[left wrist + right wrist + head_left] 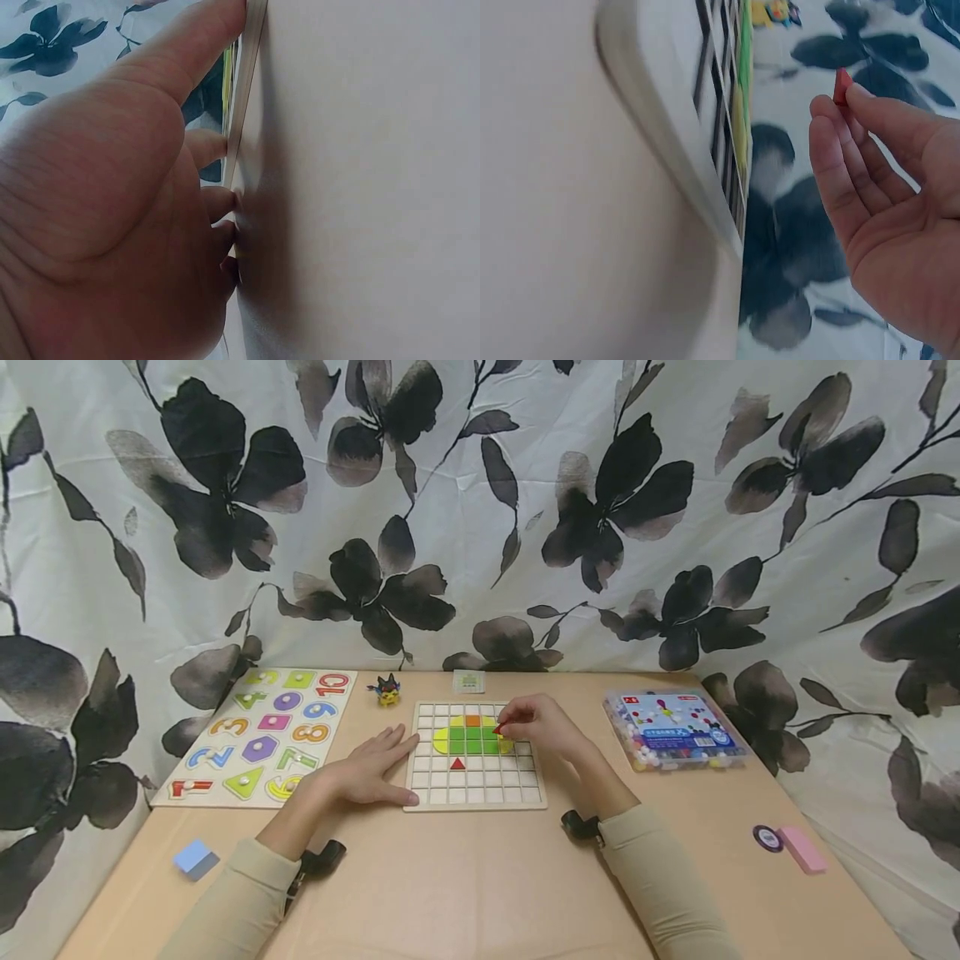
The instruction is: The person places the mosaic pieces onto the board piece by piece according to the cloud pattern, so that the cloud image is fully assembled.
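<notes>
A wooden grid board (495, 796) lies at the middle of the table. Green square tiles (463, 741), yellow rounded tiles (441, 742) and an orange tile (472, 721) form a patch in its upper rows. One red triangle tile (457, 764) sits lower down on the grid. My left hand (367, 768) lies spread along the board's left side, thumb at the near corner. Above the board's right part, my right hand (547, 724) pinches another red triangular tile (842, 86) between thumb and fingertips. That hand partly hides the tiles below it.
A number-and-shape puzzle board (217, 766) lies at the left. Behind the grid are a small figurine (387, 691) and a card (468, 682). A plastic box (675, 731) stands right; a blue block (196, 860), dark disc (768, 838) and pink block (802, 850) lie nearer.
</notes>
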Demonstrator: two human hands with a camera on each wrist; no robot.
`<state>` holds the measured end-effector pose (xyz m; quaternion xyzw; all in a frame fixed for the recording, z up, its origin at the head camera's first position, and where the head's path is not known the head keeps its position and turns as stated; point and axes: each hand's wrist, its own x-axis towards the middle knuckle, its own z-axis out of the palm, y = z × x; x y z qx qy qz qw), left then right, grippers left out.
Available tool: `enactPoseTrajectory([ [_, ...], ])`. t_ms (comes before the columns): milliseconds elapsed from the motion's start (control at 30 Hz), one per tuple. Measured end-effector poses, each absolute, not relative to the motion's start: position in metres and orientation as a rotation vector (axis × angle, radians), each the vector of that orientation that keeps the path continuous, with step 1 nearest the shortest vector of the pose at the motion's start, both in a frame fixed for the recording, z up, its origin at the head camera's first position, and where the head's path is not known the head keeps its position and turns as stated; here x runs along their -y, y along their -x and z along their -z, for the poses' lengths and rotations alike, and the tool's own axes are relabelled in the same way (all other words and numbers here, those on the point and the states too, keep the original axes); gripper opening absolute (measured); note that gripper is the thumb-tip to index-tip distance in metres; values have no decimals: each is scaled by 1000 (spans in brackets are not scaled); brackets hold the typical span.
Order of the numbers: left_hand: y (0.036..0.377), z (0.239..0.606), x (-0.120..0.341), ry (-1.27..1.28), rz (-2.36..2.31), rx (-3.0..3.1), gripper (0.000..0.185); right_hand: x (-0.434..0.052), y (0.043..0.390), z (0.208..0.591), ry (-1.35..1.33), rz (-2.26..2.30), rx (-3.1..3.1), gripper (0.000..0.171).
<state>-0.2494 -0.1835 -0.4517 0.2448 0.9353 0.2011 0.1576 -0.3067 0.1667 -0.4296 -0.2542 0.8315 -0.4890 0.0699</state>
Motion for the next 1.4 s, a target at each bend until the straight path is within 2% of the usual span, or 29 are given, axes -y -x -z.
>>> enactPoseTrajectory([
  [433, 250, 454, 183, -694, -569, -2672, 110, -122, 294, 441, 876, 1185, -2539, 4],
  [767, 249, 455, 185, -720, -583, -2675, 109, -118, 290, 450, 867, 1040, -2587, 13],
  [1033, 249, 454, 184, -716, -573, -2677, 108, -120, 290, 449, 861, 971, -2607, 10],
  [1233, 250, 454, 184, -721, -576, -2681, 109, -125, 293, 445, 883, 971, -2606, 16],
  [1400, 251, 453, 184, -724, -570, -2680, 109, -142, 296, 430, 963, 1067, -2604, 29],
])
